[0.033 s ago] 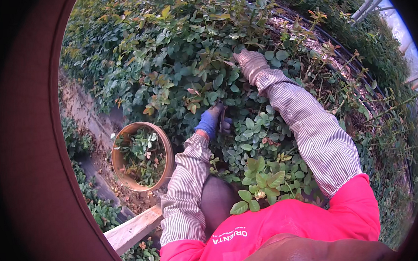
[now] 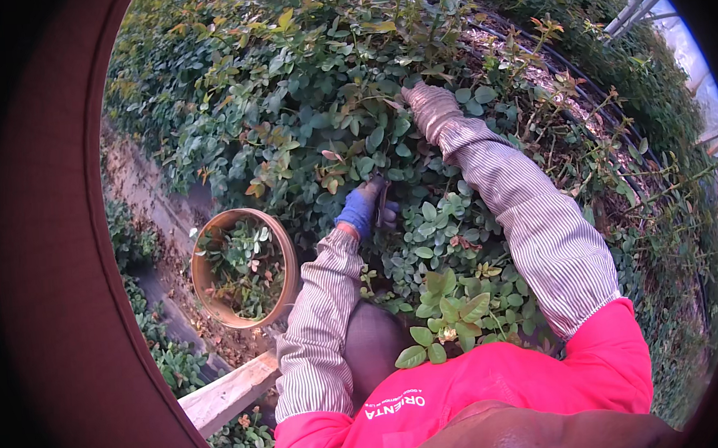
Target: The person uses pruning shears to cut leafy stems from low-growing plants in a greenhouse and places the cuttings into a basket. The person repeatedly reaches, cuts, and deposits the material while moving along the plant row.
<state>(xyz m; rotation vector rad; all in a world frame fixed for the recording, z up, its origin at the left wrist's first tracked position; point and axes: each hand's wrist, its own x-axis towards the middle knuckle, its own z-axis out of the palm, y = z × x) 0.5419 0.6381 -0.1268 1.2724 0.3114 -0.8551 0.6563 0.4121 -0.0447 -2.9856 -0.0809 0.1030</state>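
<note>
My left hand [image 2: 360,207], in a blue glove with a darkened back, is low among the leaves of the bushes [image 2: 314,122]. It is closed round a dark, narrow hand tool [image 2: 382,195] that looks like pruning shears; the blades are lost in shade. Farther off and to the right, my right hand [image 2: 432,109] wears a soiled pale glove and reaches into the foliage. Leaves cover its fingers, so whether it grips a stem cannot be seen. Striped sleeve covers run up both my forearms.
A round tan bucket [image 2: 290,269] holding cut leafy stems [image 2: 253,265] stands left of my left forearm. Nearer lies a pale wooden beam [image 2: 230,394]. Dark hoses [image 2: 586,94] run along the bed at right. A dark red brim [image 2: 71,236] blocks the far left.
</note>
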